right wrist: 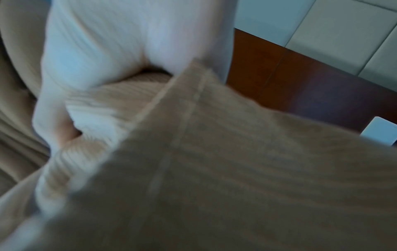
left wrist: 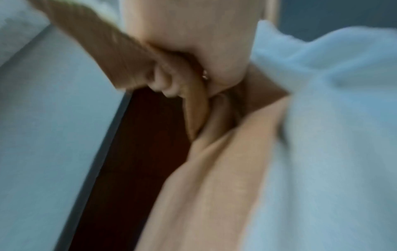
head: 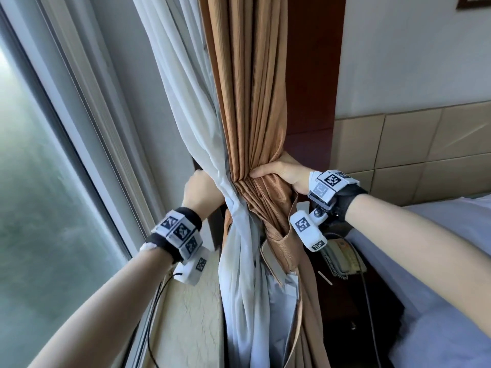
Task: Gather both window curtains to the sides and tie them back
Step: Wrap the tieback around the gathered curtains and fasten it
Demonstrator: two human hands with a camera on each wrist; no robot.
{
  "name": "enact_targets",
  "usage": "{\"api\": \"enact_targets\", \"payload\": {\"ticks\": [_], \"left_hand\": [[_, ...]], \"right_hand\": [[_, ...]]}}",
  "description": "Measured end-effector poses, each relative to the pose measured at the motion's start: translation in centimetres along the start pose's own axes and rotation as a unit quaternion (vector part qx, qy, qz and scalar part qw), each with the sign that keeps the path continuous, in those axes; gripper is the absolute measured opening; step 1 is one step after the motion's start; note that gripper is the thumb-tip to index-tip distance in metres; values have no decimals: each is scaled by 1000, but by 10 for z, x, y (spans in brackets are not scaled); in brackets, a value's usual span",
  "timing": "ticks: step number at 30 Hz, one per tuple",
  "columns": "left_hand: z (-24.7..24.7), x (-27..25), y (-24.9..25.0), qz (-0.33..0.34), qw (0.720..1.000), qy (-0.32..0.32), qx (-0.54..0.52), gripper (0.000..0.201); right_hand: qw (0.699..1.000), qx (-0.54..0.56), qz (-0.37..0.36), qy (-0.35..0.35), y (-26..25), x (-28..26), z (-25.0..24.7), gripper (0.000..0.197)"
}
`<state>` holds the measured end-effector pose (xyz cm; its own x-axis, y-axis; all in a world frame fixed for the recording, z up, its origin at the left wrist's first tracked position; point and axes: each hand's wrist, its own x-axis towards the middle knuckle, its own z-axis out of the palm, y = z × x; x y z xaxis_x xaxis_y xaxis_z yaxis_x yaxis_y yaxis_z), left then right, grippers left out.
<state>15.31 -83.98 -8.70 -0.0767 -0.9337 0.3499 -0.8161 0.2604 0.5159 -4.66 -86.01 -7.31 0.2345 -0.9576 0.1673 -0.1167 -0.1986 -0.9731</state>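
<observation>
A brown ribbed curtain (head: 252,102) and a white sheer curtain (head: 186,102) hang bunched together right of the window. My right hand (head: 279,171) grips the gathered brown folds at the waist of the bundle, thumb across the front. My left hand (head: 199,189) reaches behind the sheer, so its fingers are hidden in the head view. The blurred left wrist view shows its fingers (left wrist: 163,83) curled round a brown fabric band (left wrist: 96,42), with a small metal ring (left wrist: 205,77) beside them. A hemmed brown flap (right wrist: 182,135) fills the right wrist view.
The window glass (head: 39,181) and its sill (head: 191,314) are on the left, with a thin cable along the sill. A dark wood panel (head: 313,75) stands behind the curtains. A telephone (head: 342,258), a bed (head: 438,261) and a padded headboard (head: 411,155) lie on the right.
</observation>
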Motion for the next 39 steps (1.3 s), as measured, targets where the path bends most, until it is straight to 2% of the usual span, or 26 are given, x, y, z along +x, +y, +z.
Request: {"api": "enact_targets", "payload": {"ticks": [1,3,5,9,11,13,17,20,23,26,29,32,35,36,37,39], "left_hand": [[-9,-18,10,5,998,6,62,29],[-7,-31,20,-31,996,63,54,23],[2,-41,14,-41,996,81,13,9],[4,-58,27,-44,984,107,-135,19],[1,-64,35,-80,970,89,-213,22],[1,-70,40,-70,965,84,-237,22],[9,-81,39,14,985,85,-149,31],[17,-89,35,26,998,55,-25,38],[26,-100,39,32,997,62,24,48],[30,-97,46,7,993,92,71,56],[33,-84,46,-31,989,102,100,51],[35,-75,39,-37,987,94,125,38],[33,-71,30,-21,984,79,159,45],[33,-70,28,-15,982,77,171,48],[33,-69,26,-9,981,77,176,49],[35,-67,25,-3,981,80,176,50]], "right_hand": [[1000,0,-4,2,0,2,1,43],[1000,4,-6,-1,0,4,7,42],[1000,0,-8,-6,0,7,12,43],[1000,1,-13,2,2,11,20,48],[1000,2,-16,9,4,13,22,48],[1000,1,-20,9,3,13,23,45],[999,4,-29,18,6,14,21,62],[999,-4,-26,25,6,16,19,76],[999,-3,-27,25,7,16,19,60],[999,-9,-28,15,5,14,20,56],[1000,-19,-18,11,2,13,22,59],[1000,-23,-6,7,4,10,21,58],[998,-42,25,-38,2,-4,13,44],[997,-45,25,-56,4,-7,9,48],[996,-64,14,-61,7,-11,6,62],[991,-131,-37,-4,15,-19,4,95]]}}
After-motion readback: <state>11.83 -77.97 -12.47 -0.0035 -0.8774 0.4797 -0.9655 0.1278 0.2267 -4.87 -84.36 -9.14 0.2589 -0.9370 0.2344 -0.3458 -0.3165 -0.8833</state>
